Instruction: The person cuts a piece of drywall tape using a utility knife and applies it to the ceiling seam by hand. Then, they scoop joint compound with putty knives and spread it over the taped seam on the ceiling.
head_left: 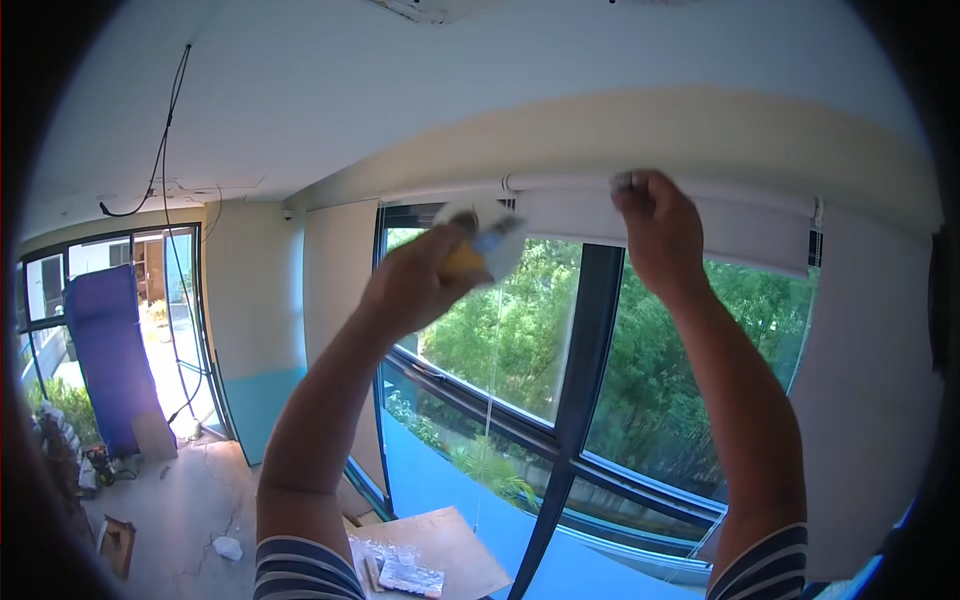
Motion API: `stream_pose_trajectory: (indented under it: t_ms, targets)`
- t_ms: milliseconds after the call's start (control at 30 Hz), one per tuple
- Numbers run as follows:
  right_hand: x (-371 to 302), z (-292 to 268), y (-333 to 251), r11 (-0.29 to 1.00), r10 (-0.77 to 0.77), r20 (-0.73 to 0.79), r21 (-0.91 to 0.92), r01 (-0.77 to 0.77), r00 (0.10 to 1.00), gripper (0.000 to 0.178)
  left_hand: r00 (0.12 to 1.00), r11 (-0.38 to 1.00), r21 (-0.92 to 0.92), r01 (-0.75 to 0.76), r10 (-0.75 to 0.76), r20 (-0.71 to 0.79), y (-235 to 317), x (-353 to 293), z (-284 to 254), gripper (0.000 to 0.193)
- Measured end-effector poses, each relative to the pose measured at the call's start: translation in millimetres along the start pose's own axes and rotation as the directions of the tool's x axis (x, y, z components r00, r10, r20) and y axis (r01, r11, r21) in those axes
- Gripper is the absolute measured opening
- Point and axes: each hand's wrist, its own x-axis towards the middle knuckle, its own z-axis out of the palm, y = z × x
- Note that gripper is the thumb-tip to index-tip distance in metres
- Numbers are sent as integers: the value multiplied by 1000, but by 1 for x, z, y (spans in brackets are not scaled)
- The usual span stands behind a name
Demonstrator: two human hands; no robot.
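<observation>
Both my arms are raised toward the top of a window. My left hand [420, 275] is closed around a yellow-handled tool [463, 262] with a broad pale part, smeared by motion, so its exact kind is unclear. Behind it lie the window frame and the left end of a white roller blind [560, 212]. My right hand [663, 235] is held up in front of the blind with its fingers pinched together. At their tips shows a small greyish thing [624, 182], too small to name. Whether either hand touches the blind or ceiling cannot be told.
Below stands a board-topped surface [465, 550] with foil-like silvery packs [410, 578] on it. Black cables [165, 150] hang from the ceiling at left. A purple cloth [105, 350] covers part of the doorway. A white lump [227, 548] lies on the floor.
</observation>
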Motion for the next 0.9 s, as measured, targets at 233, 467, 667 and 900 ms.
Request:
stream_pose_trajectory:
  t_ms: [233,467,667,900]
  targets:
    - [100,8,-41,991,-58,-138,-128,41,989,28,911,982,159,-101,155,-383,-12,84,-37,58]
    - [150,7,-40,948,-318,-258,-105,301,912,14,894,846,397,-356,432,-118,-35,98,-40,50]
    - [154,17,-51,931,-321,-321,-281,234,891,13,951,949,311,-54,144,-273,-54,113,-52,57]
    - [141,9,-48,907,-378,-307,-310,284,873,16,970,969,111,222,-209,-123,-40,104,-52,60]
